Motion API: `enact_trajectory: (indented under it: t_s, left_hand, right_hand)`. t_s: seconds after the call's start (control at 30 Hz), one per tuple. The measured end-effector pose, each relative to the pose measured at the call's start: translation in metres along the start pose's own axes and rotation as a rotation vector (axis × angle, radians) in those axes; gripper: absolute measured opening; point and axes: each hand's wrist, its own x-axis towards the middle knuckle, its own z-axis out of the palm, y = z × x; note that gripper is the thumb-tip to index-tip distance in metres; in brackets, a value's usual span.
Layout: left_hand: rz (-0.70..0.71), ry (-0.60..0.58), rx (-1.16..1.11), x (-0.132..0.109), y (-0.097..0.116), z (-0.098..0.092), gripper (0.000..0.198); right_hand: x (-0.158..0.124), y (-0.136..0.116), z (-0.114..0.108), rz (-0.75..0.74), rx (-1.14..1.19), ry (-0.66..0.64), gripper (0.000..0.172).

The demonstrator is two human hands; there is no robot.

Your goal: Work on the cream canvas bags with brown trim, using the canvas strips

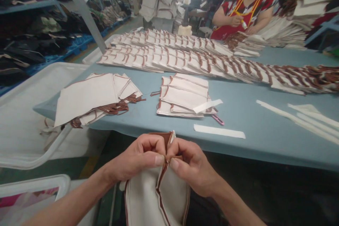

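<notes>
In front of me, below the table's near edge, a cream fabric piece with brown edging (143,197) hangs from both hands. My left hand (145,153) is closed, its thumb and fingers pinching the brown edge near the top. Close beside it, my right hand (188,162) pinches the same edge, the fingertips of both hands nearly meeting. A brown strip shows between the fingers. Beyond my hands lie a small stack of cream pieces (185,90) and a pink-handled tool (218,119) on the blue table (159,127).
Another pile of cream pieces (87,93) overhangs the table's left end beside a white bin (23,127). Long overlapping rows of pieces (169,58) cross the back. White strips (219,131) lie to the right. Across the table, a person in a red apron (241,7) holds a small bottle.
</notes>
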Motion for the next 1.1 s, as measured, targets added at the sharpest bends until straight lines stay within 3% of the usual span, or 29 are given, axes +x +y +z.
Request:
enact_trajectory:
  t_s: [0.1,0.27,0.43,0.8,0.87,1.0,1.1]
  left_hand:
    - [0.024,-0.036,-0.067,0.009,-0.006,-0.003,0.052]
    - [0.087,-0.074,0.065,0.023,0.002,-0.015,0.051]
    - [0.133,-0.162,0.245,0.024,0.025,-0.018,0.055]
    - [0.257,-0.159,0.760,0.024,0.044,0.002,0.053]
    - [0.223,-0.192,0.726,0.023,0.048,0.002,0.053]
    - [-0.007,-0.249,0.563,0.024,0.055,-0.002,0.056]
    - [-0.044,-0.257,0.542,0.024,0.062,0.000,0.055]
  right_hand:
    - [0.002,0.007,0.001,-0.044,0.118,0.040,0.025]
    - [0.011,0.006,-0.011,-0.046,0.189,0.027,0.028]
    - [0.012,-0.016,-0.024,-0.097,-0.178,-0.002,0.005]
    - [0.005,-0.027,-0.026,-0.237,-0.565,0.078,0.013]
    - [0.004,-0.029,-0.026,-0.274,-0.625,0.084,0.014]
    - [0.003,-0.023,-0.029,-0.439,-0.756,0.000,0.011]
    - [0.006,-0.011,-0.035,-0.589,-0.882,-0.035,0.012]
